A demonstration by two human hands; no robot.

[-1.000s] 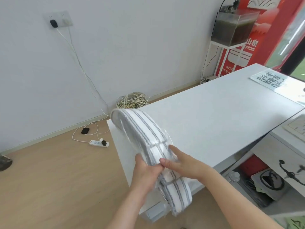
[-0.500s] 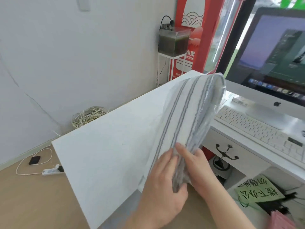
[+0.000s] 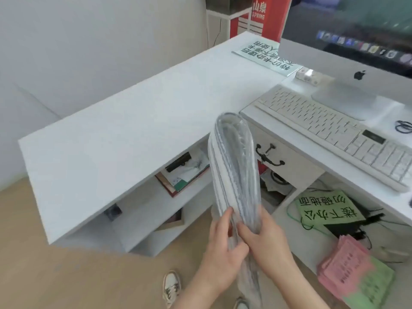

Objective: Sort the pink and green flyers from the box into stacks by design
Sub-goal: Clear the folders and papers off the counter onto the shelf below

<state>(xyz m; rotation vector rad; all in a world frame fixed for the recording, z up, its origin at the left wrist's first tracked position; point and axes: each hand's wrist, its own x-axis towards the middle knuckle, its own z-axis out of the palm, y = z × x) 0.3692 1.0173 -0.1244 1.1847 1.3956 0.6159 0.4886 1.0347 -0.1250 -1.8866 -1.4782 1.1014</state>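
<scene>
Head view: my left hand [image 3: 219, 255] and right hand [image 3: 265, 244] fingers [image 3: 225, 217] are clamping one striped bundle [image 3: 234, 166], well apart from one flyer pile [image 3: 352, 273].

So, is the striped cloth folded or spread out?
Folded. The striped cloth doubles over at its top; left hand and right hand grip its lower part.

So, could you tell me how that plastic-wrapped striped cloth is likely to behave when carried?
The striped cloth probably flops: it doubles over in a soft loop. Its glossy wrap looks slippery, so the left hand and right hand likely need a firm grip.
</scene>
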